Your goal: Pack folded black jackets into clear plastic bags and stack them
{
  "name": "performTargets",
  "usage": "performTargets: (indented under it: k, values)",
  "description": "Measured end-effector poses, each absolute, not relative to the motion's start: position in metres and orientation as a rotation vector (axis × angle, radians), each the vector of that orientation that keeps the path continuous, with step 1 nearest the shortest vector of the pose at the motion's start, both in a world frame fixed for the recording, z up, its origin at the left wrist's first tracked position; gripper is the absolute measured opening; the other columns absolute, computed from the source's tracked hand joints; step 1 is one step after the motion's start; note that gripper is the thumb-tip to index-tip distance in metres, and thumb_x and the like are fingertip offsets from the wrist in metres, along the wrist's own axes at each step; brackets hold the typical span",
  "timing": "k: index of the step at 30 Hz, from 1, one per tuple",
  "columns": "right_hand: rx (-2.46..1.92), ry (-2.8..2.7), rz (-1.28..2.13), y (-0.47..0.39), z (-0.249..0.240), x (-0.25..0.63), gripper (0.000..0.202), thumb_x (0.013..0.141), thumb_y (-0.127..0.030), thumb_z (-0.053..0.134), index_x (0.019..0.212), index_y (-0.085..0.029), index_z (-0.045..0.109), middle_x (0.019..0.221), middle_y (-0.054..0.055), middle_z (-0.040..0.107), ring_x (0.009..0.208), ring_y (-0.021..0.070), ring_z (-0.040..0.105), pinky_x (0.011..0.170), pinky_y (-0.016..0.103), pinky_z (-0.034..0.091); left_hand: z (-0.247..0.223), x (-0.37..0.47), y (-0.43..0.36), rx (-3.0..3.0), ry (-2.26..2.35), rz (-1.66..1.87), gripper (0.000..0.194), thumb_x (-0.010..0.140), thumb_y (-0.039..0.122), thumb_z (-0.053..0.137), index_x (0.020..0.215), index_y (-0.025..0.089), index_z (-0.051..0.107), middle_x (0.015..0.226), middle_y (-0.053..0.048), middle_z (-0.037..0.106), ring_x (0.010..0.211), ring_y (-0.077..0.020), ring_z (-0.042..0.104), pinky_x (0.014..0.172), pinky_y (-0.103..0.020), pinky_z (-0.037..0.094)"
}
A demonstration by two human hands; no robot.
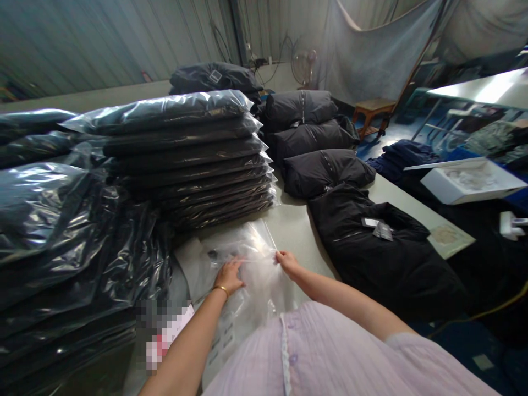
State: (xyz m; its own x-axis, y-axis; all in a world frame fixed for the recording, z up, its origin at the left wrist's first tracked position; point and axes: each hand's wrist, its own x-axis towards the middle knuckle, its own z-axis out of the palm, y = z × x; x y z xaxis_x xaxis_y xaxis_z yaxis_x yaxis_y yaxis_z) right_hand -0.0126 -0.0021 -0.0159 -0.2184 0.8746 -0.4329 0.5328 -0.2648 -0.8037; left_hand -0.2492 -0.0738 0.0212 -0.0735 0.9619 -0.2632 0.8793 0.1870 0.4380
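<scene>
A clear plastic bag [259, 280] lies flat on the table in front of my body, with what looks like more clear plastic under it. My left hand [230, 276], with a gold bangle at the wrist, rests on the bag with its fingers spread. At the bag's right edge my right hand [287, 263] pinches the plastic between thumb and fingers. Just right of it lies a black jacket [371, 247] with paper tags on top. Beyond the hands rises a tall stack of bagged dark garments [193, 159].
More bagged dark garments [70, 236] crowd the left side. Folded black jackets [330, 170] line the table's far right part. Off the right edge sit a white open box [474, 181] and dark blue cloth [406, 159]. A wooden stool [373, 113] and a fan [304, 66] stand behind.
</scene>
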Motion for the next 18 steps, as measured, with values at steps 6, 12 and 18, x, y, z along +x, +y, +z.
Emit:
performTargets:
  k: [6,12,18]
  values:
    - [-1.732,-1.954,1.309,0.002,-0.001,0.007,0.014,0.084,-0.026,0.059,0.089,-0.021,0.070,0.092,0.006,0.071,0.091,0.0203,0.061,0.082,0.029,0.042,0.019,-0.244,-0.062,1.351,1.846,0.825,0.040,0.060,0.015,0.062,0.099,0.021,0.071,0.113,-0.006,0.071,0.108,-0.0255,0.064,0.098,-0.039,0.050]
    - [-0.880,-2.454,0.759,-0.011,0.039,0.001,0.040,0.082,-0.008,0.051,0.116,-0.025,0.065,0.124,0.007,0.061,0.120,0.0212,0.049,0.104,0.036,0.034,0.014,-0.207,-0.040,1.069,1.544,1.193,0.038,0.057,0.024,0.074,0.094,0.016,0.068,0.103,-0.009,0.073,0.102,-0.0249,0.067,0.099,-0.043,0.050]
    - [-1.217,-2.416,1.214,-0.020,0.037,-0.018,0.033,0.090,-0.049,0.053,0.102,-0.024,0.072,0.083,0.004,0.072,0.083,0.0189,0.066,0.077,0.029,0.047,0.020,-0.181,-0.031,0.953,1.428,1.236,0.045,0.054,0.033,0.082,0.092,0.016,0.066,0.105,-0.010,0.073,0.105,-0.0263,0.066,0.102,-0.046,0.047]
